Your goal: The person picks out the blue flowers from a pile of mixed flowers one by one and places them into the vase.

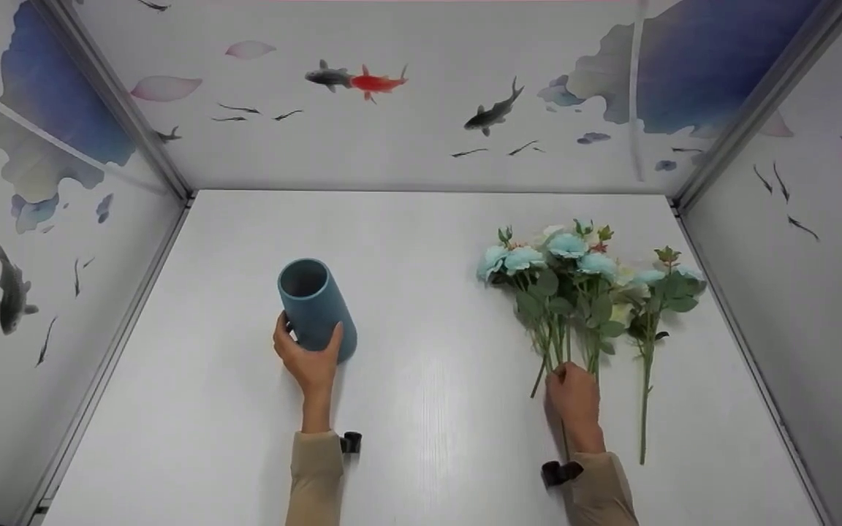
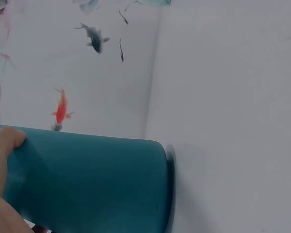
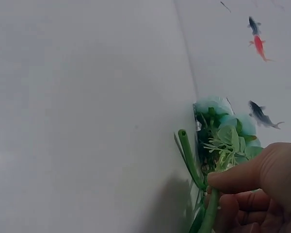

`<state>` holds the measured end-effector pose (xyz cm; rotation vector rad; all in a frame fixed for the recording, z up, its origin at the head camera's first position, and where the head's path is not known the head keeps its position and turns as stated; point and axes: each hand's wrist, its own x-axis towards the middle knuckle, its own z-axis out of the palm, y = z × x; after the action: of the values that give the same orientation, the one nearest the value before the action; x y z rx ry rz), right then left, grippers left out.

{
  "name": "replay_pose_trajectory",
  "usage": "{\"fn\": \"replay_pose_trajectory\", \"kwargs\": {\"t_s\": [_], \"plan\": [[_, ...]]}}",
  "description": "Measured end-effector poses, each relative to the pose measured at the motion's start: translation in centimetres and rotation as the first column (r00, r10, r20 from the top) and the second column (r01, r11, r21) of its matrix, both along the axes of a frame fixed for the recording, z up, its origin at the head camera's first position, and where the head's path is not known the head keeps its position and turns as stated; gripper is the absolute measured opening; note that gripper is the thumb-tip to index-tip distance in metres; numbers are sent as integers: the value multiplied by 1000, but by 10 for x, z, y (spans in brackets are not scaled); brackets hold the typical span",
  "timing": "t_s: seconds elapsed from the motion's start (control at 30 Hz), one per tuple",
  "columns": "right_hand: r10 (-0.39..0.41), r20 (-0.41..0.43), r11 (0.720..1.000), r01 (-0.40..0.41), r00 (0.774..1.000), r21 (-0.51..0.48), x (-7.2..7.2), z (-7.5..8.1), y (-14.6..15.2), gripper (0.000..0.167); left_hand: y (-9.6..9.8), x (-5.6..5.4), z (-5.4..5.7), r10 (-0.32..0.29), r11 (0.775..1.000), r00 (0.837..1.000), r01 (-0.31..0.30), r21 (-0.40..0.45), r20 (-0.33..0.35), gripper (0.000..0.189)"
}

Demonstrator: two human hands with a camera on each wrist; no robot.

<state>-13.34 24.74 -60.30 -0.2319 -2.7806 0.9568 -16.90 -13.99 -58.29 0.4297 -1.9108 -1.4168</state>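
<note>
My left hand (image 1: pixel 310 365) grips a blue-teal cylindrical vase (image 1: pixel 322 314) from the near side, thumb on its right. The vase stands about upright with its dark mouth showing; the left wrist view shows its lower edge (image 2: pixel 157 189) at the tabletop. Over on the right, my right hand (image 1: pixel 576 402) pinches a green flower stem (image 3: pixel 211 208) between thumb and fingers. That stem belongs among a bunch of artificial flowers (image 1: pixel 567 248) with light blue blooms and green leaves lying on the table. Which bloom tops the pinched stem is hidden among the others.
A separate flower stem (image 1: pixel 646 394) lies right of the bunch, its bloom touching the neighbouring leaves. The white table (image 1: pixel 421 409) is bordered by walls with painted fish and metal corner rails (image 1: pixel 121 109). Black wrist devices (image 1: pixel 561 473) sit at both sleeves.
</note>
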Motion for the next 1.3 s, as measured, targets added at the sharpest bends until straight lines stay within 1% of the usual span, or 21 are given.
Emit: {"fn": "replay_pose_trajectory", "kwargs": {"t_s": [0.23,0.33,0.47,0.57,0.73,0.83,0.93,1.07,1.3], "plan": [[-26,-60,998,22,998,-67,-1,4,-6,9,0,0,0,1,1000,1000,-1,12,8,86],[-37,-106,996,28,994,-90,-1,4,-10,8,2,-1,-1,-1,1000,1000,1,10,-4,85],[-54,-160,993,37,986,-110,-1,3,-15,7,6,-3,-3,-20,1000,999,19,-15,-35,85],[-69,-174,990,47,982,-131,0,4,-18,7,10,-4,-5,-35,999,998,34,-32,-56,85],[-76,-234,986,38,969,-165,0,7,-22,6,17,-4,-5,-59,997,995,55,-54,-75,84],[-81,-264,984,35,961,-174,0,10,-25,5,21,-5,-4,-74,996,994,69,-58,-83,84],[-86,-272,982,35,958,-185,1,15,-29,5,25,-6,-4,-90,995,992,87,-46,-91,84],[-74,-296,977,10,952,-213,2,21,-35,5,30,-6,-4,-109,994,990,106,-38,-84,83],[-32,-366,966,-65,930,-250,2,27,-46,5,38,-6,-3,-135,990,988,131,-60,-75,83]]}}
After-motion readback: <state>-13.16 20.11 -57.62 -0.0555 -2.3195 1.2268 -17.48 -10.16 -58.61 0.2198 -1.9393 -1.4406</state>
